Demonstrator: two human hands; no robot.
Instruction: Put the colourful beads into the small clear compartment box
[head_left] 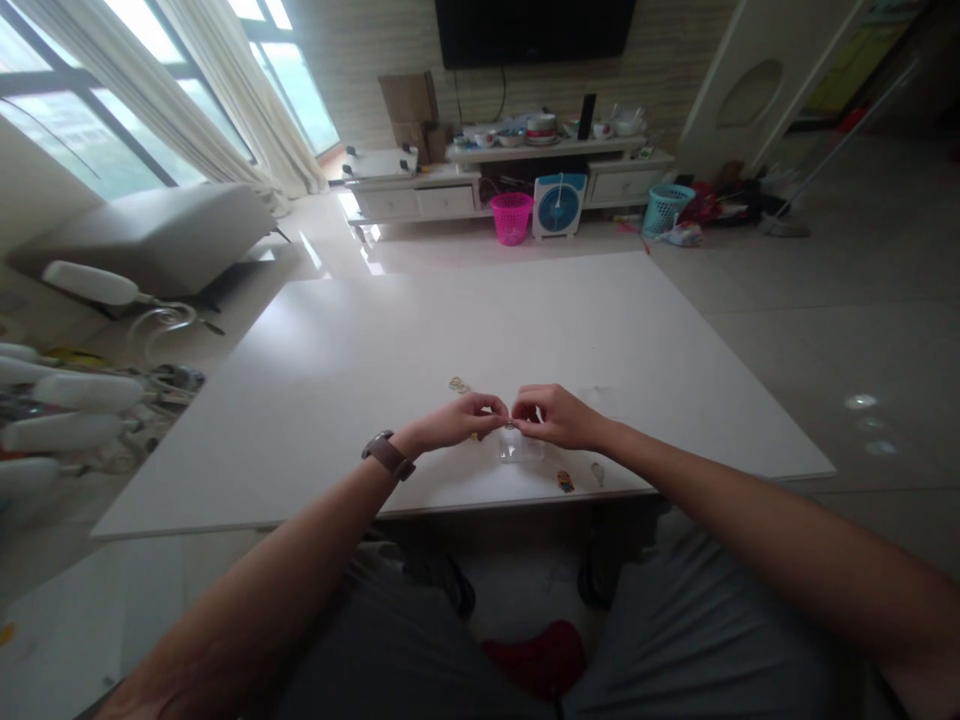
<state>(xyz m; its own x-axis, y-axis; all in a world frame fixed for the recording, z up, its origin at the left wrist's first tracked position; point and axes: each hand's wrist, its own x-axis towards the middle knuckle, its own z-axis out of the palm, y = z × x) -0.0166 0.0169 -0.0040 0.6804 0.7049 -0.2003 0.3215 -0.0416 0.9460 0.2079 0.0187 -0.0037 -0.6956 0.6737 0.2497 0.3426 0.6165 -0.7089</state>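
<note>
Over the near part of the white table [360,400], my left hand [480,412] and my right hand [551,415] meet fingertip to fingertip. Both are closed in a pinch on a small metal ring [510,425], most of it hidden by the fingers. Just below them a clear plastic box [520,449] rests on the tabletop. To its right lie a small yellow and blue cartoon figure [565,481] and a small silvery piece [598,473]. Some gold-coloured rings [457,384] lie beyond my left hand. Something small and orange is partly hidden under that hand.
A thin transparent piece [596,388] lies to the right of my right hand. The table's front edge is close to my lap. Across the floor stand a pink basket [512,220], a blue and white fan [559,205] and a low cabinet [420,200]. A white-shaded lamp [82,390] is at the left.
</note>
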